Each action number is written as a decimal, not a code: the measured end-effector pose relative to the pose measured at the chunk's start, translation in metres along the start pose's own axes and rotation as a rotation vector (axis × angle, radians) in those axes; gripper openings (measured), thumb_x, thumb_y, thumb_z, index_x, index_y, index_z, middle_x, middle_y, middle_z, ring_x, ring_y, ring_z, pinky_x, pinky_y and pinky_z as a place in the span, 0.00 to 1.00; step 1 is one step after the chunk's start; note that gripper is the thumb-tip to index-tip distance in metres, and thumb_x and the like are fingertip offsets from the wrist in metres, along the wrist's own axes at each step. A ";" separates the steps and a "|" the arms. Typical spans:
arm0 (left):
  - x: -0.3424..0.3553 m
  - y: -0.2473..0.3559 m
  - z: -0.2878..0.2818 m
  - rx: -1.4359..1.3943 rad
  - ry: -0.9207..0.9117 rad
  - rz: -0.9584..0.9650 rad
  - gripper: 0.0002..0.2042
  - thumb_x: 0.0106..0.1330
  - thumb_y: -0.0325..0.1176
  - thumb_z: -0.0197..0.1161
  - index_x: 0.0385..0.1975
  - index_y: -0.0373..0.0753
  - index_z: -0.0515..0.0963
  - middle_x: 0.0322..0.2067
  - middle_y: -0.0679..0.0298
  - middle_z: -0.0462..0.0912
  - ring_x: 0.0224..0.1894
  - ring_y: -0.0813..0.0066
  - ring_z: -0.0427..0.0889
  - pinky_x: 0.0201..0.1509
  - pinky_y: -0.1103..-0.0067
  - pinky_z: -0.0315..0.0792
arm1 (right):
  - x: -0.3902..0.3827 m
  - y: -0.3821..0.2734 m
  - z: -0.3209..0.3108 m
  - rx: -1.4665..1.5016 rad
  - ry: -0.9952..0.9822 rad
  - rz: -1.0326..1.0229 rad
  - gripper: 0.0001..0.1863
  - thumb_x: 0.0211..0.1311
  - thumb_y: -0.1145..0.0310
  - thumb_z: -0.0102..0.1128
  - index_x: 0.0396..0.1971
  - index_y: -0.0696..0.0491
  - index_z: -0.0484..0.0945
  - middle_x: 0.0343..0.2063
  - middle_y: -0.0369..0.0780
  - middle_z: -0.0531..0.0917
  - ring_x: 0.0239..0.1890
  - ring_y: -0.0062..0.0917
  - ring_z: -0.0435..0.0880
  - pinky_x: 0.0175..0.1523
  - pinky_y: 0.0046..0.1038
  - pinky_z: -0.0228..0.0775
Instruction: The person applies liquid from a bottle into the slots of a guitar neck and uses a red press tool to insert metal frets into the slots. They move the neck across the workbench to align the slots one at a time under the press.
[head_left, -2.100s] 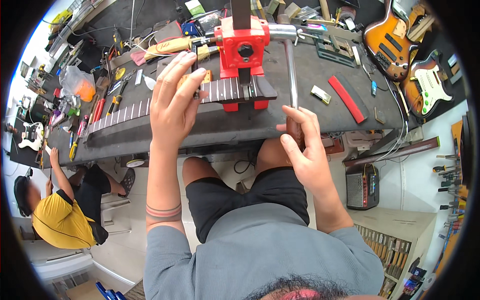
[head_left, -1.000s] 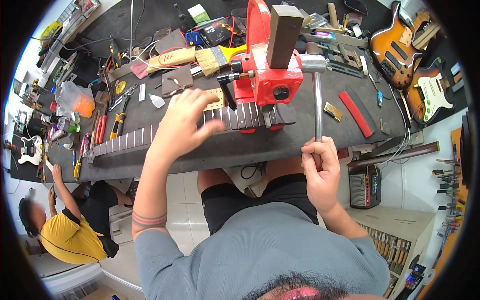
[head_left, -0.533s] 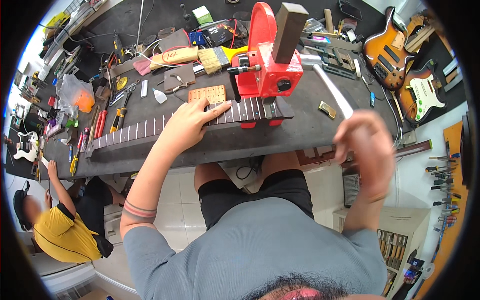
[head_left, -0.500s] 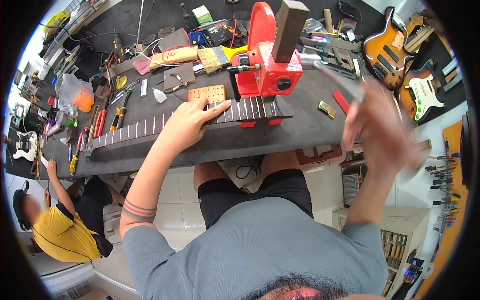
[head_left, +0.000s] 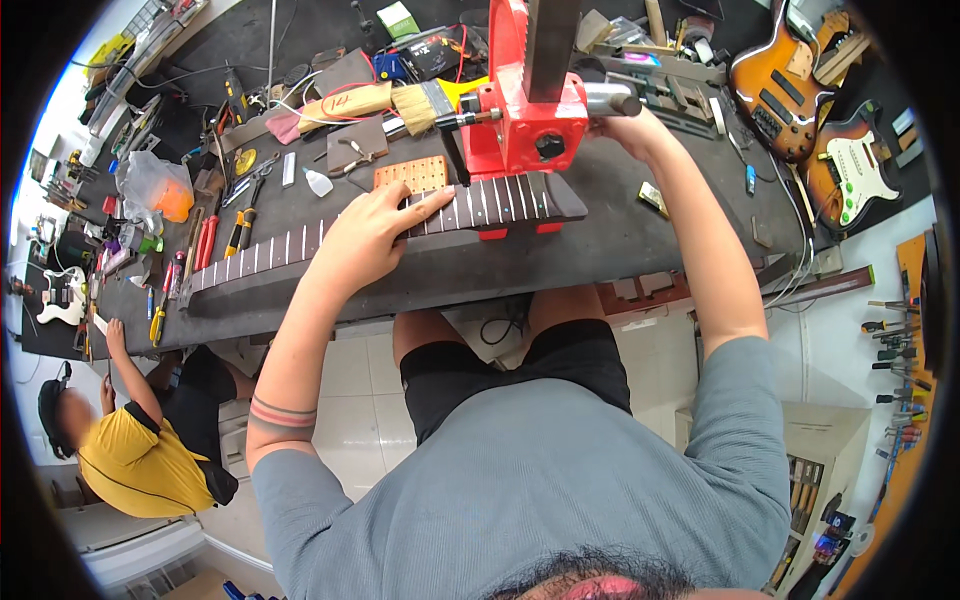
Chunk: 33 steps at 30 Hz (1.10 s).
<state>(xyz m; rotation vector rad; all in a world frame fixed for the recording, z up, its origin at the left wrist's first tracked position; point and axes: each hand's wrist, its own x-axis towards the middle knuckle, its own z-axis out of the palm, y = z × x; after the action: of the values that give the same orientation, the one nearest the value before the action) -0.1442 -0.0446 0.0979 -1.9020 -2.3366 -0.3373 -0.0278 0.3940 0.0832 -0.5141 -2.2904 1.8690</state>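
Note:
A dark guitar neck (head_left: 300,244) with bright frets lies along the bench, its right end under a red arbor press (head_left: 545,135). My left hand (head_left: 365,235) is closed over the neck, one finger stretched along the frets toward the press, other fingers bent over the far edge. The press's dark toothed ram (head_left: 548,60) rises above its red body. At the right side, my right hand (head_left: 632,132) reaches behind and below the silver pinion shaft (head_left: 612,100). Its fingers are hidden there, and any grip on the lever cannot be made out.
Behind the neck lie a drilled wooden block (head_left: 412,172), a wide brush (head_left: 422,108), pliers (head_left: 362,152) and a small white bottle (head_left: 318,182). Sunburst guitar bodies (head_left: 775,90) rest at the right. A person in yellow (head_left: 150,460) works at the left.
My right hand has swung from the right, where it was blurred, inward behind the press's shaft. My left hand stays on the neck. The view has shifted slightly.

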 end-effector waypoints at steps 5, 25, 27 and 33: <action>-0.003 0.012 -0.010 -0.045 -0.012 -0.020 0.47 0.53 0.15 0.68 0.77 0.59 0.78 0.47 0.55 0.80 0.50 0.50 0.82 0.58 0.61 0.79 | -0.096 0.019 0.021 -0.007 -0.073 -0.141 0.38 0.63 0.80 0.51 0.77 0.58 0.73 0.70 0.42 0.82 0.63 0.28 0.86 0.71 0.32 0.74; -0.050 0.015 0.021 -0.082 -0.172 -0.023 0.40 0.61 0.41 0.81 0.78 0.58 0.77 0.47 0.57 0.80 0.52 0.54 0.80 0.60 0.60 0.75 | -0.191 0.067 0.122 -0.746 -0.006 -0.617 0.40 0.62 0.55 0.80 0.72 0.52 0.77 0.63 0.43 0.80 0.69 0.44 0.76 0.78 0.48 0.62; -0.050 0.016 0.018 -0.118 -0.112 -0.021 0.41 0.61 0.45 0.81 0.78 0.57 0.77 0.51 0.57 0.80 0.55 0.54 0.80 0.64 0.60 0.74 | -0.193 0.073 0.121 -0.805 0.054 -0.621 0.38 0.61 0.55 0.81 0.69 0.52 0.79 0.61 0.41 0.81 0.67 0.43 0.78 0.77 0.48 0.63; -0.049 -0.074 0.018 -0.119 0.383 -0.384 0.25 0.65 0.41 0.80 0.60 0.37 0.84 0.58 0.53 0.83 0.55 0.54 0.84 0.62 0.64 0.78 | -0.196 0.071 0.126 -0.805 0.116 -0.633 0.36 0.60 0.56 0.81 0.68 0.51 0.80 0.62 0.40 0.82 0.65 0.42 0.80 0.76 0.48 0.65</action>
<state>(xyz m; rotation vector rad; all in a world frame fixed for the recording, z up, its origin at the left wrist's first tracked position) -0.2050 -0.1006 0.0621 -1.2678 -2.4316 -0.8111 0.1267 0.2216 0.0071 0.0561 -2.6180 0.5970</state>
